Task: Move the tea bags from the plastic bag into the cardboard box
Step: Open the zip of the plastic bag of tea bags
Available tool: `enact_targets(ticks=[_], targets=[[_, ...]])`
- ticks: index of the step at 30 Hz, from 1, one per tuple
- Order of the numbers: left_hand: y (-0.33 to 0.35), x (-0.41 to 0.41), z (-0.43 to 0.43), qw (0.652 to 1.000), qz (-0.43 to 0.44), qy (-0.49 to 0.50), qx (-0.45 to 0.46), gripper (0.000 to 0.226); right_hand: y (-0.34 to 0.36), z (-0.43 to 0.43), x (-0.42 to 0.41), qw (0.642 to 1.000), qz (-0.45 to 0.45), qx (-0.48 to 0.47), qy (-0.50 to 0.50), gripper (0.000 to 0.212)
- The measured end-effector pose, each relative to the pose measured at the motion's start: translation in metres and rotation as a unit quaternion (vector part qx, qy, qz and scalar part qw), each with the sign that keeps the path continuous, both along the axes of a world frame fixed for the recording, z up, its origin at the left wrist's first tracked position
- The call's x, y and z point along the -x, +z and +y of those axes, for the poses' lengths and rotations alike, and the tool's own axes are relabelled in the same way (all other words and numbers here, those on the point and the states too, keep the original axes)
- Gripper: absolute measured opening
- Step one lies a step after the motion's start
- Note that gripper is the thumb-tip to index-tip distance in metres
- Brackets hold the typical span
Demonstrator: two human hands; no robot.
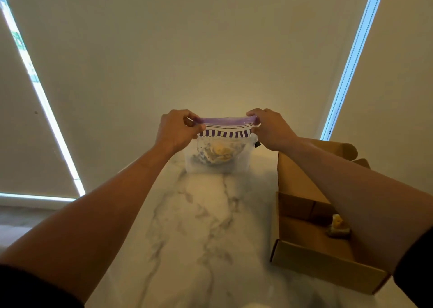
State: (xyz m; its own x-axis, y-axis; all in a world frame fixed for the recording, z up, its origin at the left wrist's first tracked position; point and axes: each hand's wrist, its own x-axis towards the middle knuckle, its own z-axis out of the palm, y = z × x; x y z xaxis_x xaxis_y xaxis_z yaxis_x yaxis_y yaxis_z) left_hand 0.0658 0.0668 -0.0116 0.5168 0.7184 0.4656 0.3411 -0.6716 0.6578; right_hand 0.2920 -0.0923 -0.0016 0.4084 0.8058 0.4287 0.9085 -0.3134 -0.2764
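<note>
A clear plastic bag [219,154] with a purple zip strip stands upright at the far end of the marble table [199,225]. Tea bags [219,154] lie bunched in its bottom. My left hand [178,129] pinches the left end of the zip strip. At the strip's right end, my right hand [269,128] pinches it too. The strip is stretched between both hands. An open cardboard box [311,256] sits at the right, under my right forearm. One tea bag [338,225] lies inside it, partly hidden by the arm.
The box lid [295,174] stands up behind the box, near the plastic bag. Roller blinds cover the windows behind the table, with bright gaps at left and right. The floor shows at the lower left.
</note>
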Motion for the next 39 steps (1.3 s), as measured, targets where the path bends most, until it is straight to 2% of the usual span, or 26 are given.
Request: enact_targets(ticks=[6,10,21,25,28,34,39], targets=[[0.025,0.004,-0.012,0.995,-0.101,0.018,-0.016,0.013,0.019,-0.007,0.006,0.987,0.055,-0.15,-0.008,0.016],[0.066,0.014,-0.02,0.989,-0.147,0.009,-0.03,0.015,0.059,-0.018,0.019,0.976,0.047,-0.214,0.005,0.015],[0.172,0.072,-0.073,0.958,-0.266,-0.021,-0.103,0.016,0.155,-0.083,0.081,0.937,-0.046,-0.341,0.064,0.019],[0.19,0.098,-0.097,0.954,-0.268,-0.027,-0.128,0.02,0.167,-0.11,0.105,0.932,-0.059,-0.351,0.068,0.026],[0.184,0.119,-0.114,0.961,-0.248,-0.037,-0.12,0.023,0.161,-0.132,0.123,0.934,-0.048,-0.345,0.073,0.032],[0.134,0.157,-0.137,0.978,-0.199,-0.035,-0.053,0.025,0.109,-0.167,0.155,0.943,0.043,-0.322,0.071,0.036],[0.077,0.181,-0.169,0.977,-0.211,-0.026,-0.028,0.019,0.061,-0.186,0.187,0.941,0.07,-0.323,0.068,0.03]])
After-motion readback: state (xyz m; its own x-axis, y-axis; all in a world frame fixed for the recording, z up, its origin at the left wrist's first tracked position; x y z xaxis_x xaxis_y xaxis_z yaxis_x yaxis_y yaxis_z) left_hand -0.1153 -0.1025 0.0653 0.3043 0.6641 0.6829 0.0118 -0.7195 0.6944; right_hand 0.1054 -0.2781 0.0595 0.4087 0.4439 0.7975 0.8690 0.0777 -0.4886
